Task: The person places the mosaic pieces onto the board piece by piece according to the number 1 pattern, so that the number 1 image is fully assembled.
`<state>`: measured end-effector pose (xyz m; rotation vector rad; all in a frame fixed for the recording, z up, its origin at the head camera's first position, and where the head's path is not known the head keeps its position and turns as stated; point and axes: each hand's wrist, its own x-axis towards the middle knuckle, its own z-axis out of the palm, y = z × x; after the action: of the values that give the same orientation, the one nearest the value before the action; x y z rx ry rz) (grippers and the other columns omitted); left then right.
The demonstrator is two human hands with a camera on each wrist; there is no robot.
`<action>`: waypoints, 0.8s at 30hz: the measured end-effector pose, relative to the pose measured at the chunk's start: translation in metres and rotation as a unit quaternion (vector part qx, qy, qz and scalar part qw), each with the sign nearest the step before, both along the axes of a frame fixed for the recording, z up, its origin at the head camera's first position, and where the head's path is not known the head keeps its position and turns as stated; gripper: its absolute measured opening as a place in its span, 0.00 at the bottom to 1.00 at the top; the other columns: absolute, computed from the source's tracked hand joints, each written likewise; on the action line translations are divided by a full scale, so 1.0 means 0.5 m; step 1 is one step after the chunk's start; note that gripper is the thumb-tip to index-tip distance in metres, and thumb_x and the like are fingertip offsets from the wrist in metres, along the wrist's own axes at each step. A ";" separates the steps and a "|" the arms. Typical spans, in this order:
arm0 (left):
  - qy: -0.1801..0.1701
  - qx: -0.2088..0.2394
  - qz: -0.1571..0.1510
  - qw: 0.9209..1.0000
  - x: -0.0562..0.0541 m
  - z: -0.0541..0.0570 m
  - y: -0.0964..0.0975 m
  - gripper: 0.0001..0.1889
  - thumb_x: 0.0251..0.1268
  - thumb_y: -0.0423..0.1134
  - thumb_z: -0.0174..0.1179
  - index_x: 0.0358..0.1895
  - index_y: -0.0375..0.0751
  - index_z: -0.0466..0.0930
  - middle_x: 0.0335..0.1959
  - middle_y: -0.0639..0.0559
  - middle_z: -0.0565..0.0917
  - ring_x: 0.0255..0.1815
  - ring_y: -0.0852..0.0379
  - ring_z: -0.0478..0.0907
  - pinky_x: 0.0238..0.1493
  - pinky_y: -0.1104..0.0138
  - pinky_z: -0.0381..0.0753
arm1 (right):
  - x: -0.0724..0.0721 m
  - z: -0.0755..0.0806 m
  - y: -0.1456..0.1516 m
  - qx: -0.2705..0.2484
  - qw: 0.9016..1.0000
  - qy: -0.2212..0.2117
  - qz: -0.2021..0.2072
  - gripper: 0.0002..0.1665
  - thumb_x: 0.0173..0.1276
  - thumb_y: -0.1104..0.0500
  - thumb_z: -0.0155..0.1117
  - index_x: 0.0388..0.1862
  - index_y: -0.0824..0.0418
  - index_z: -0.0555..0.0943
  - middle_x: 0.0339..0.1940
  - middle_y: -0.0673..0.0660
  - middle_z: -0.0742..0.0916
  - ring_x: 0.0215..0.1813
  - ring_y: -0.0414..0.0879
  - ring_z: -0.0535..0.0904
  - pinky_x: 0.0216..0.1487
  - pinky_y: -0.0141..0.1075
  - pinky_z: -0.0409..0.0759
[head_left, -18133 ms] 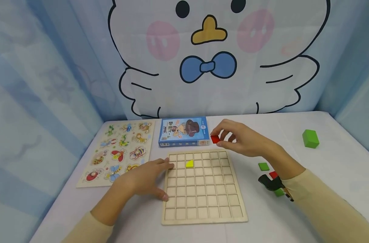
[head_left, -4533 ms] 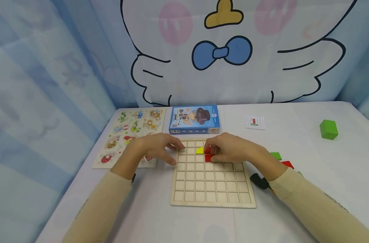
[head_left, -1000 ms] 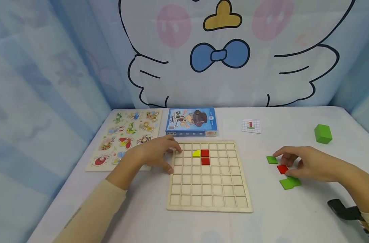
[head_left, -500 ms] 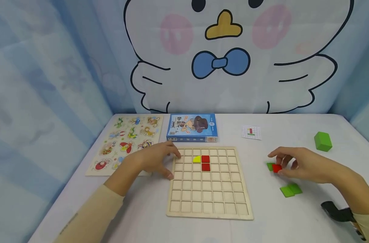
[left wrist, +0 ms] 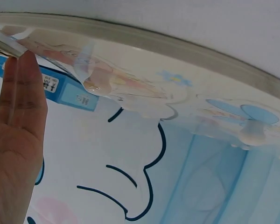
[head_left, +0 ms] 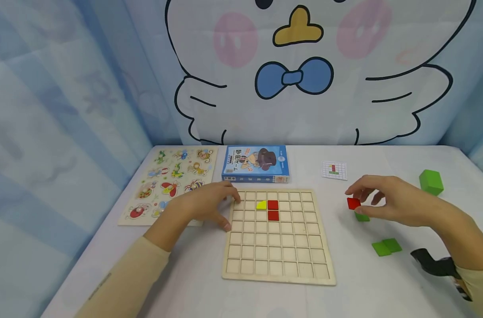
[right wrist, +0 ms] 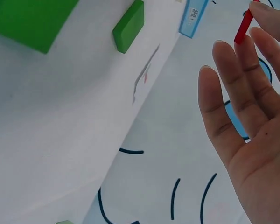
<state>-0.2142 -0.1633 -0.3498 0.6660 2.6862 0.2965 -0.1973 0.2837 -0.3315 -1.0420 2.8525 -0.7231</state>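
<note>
My right hand (head_left: 400,201), right of the grid board, pinches a red square tile (head_left: 353,203) between thumb and fingers. The right wrist view shows that tile (right wrist: 244,26) edge-on at the fingertips. A green tile (head_left: 362,217) lies just below it on the table. Two more green tiles (head_left: 381,249) overlap nearer the front. My left hand (head_left: 203,203) rests at the left edge of the wooden grid board (head_left: 279,281), thumb and fingers spread along it. On the board, a yellow piece (head_left: 261,205) with one rounded corner sits beside two red tiles (head_left: 273,215) stacked in one column.
A wooden insect puzzle (head_left: 146,190) lies left, partly behind the left hand. Behind the board is a blue box (head_left: 255,161). A small grid card (head_left: 334,170) with a coloured pattern lies back right. A green block (head_left: 431,182) stands at the far right.
Over the longer span, two red tiles were set on the board beside the yellow piece. In the last second the right hand has lifted another red tile and moved back-left; the left hand stayed.
</note>
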 end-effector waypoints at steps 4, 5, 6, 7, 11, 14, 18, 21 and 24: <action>-0.009 -0.004 0.009 1.000 0.000 -0.001 0.002 0.35 0.48 0.55 0.81 0.62 0.60 0.78 0.77 0.54 0.67 0.76 0.50 0.64 0.76 0.53 0.67 | -0.005 0.006 -0.014 -0.019 0.999 0.025 0.017 0.26 0.60 0.62 0.79 0.56 0.46 0.82 0.42 0.35 0.84 0.44 0.38 0.81 0.42 0.31 0.86; -0.011 -0.005 0.012 1.000 0.000 -0.002 0.002 0.35 0.48 0.55 0.81 0.63 0.61 0.78 0.77 0.54 0.66 0.76 0.51 0.64 0.76 0.53 0.67 | -0.006 0.008 -0.017 -0.023 0.999 0.031 0.023 0.27 0.60 0.63 0.79 0.56 0.46 0.81 0.42 0.35 0.84 0.44 0.38 0.81 0.42 0.31 0.86; -0.011 -0.005 0.013 1.000 0.000 -0.002 0.003 0.35 0.48 0.55 0.82 0.63 0.61 0.78 0.77 0.54 0.66 0.76 0.51 0.64 0.76 0.53 0.67 | -0.008 0.010 -0.020 -0.026 0.999 0.037 0.028 0.26 0.60 0.64 0.79 0.55 0.47 0.82 0.43 0.35 0.84 0.45 0.38 0.81 0.42 0.31 0.86; -0.011 -0.004 0.013 1.000 -0.001 -0.002 0.003 0.35 0.48 0.55 0.82 0.62 0.61 0.78 0.77 0.54 0.66 0.76 0.51 0.64 0.76 0.53 0.67 | -0.010 0.012 -0.022 -0.031 0.998 0.041 0.033 0.26 0.60 0.64 0.79 0.55 0.47 0.82 0.43 0.35 0.84 0.45 0.38 0.81 0.41 0.31 0.86; -0.007 -0.004 0.008 1.000 -0.002 0.000 0.007 0.35 0.49 0.55 0.81 0.63 0.60 0.78 0.77 0.54 0.66 0.77 0.50 0.64 0.77 0.52 0.66 | -0.012 0.021 -0.037 -0.045 0.996 0.053 0.053 0.26 0.60 0.65 0.79 0.55 0.48 0.83 0.45 0.37 0.84 0.44 0.36 0.81 0.42 0.31 0.86; -0.006 -0.006 0.007 1.000 -0.001 0.003 0.010 0.36 0.49 0.55 0.81 0.64 0.60 0.77 0.77 0.54 0.66 0.77 0.49 0.64 0.77 0.52 0.66 | -0.010 0.028 -0.056 -0.046 0.994 0.066 0.067 0.27 0.60 0.65 0.79 0.57 0.48 0.83 0.47 0.38 0.84 0.44 0.34 0.81 0.42 0.30 0.86; -0.005 -0.006 0.015 1.000 0.002 0.005 0.011 0.36 0.50 0.54 0.81 0.64 0.60 0.77 0.76 0.54 0.67 0.76 0.50 0.65 0.76 0.51 0.66 | -0.005 0.035 -0.091 -0.050 0.993 0.071 0.079 0.27 0.61 0.64 0.78 0.59 0.48 0.83 0.49 0.39 0.83 0.45 0.33 0.81 0.42 0.30 0.87; -0.009 -0.007 0.019 1.000 0.005 0.004 0.007 0.36 0.50 0.54 0.81 0.64 0.60 0.78 0.76 0.54 0.67 0.76 0.50 0.65 0.77 0.52 0.66 | -0.005 0.034 -0.115 -0.055 0.993 0.058 0.085 0.26 0.62 0.65 0.77 0.58 0.49 0.83 0.48 0.39 0.84 0.45 0.34 0.80 0.43 0.31 0.87; -0.010 -0.005 0.018 1.000 0.003 0.002 0.005 0.35 0.50 0.54 0.81 0.64 0.61 0.78 0.76 0.55 0.67 0.76 0.50 0.65 0.77 0.52 0.66 | -0.010 0.031 -0.130 -0.049 0.994 0.046 0.083 0.25 0.62 0.65 0.77 0.58 0.50 0.82 0.47 0.40 0.84 0.47 0.36 0.80 0.44 0.32 0.87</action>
<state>-0.2127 -0.1610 -0.3487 0.6078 2.6811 0.2980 -0.2024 0.2189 -0.3161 -1.3399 2.7846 -0.8299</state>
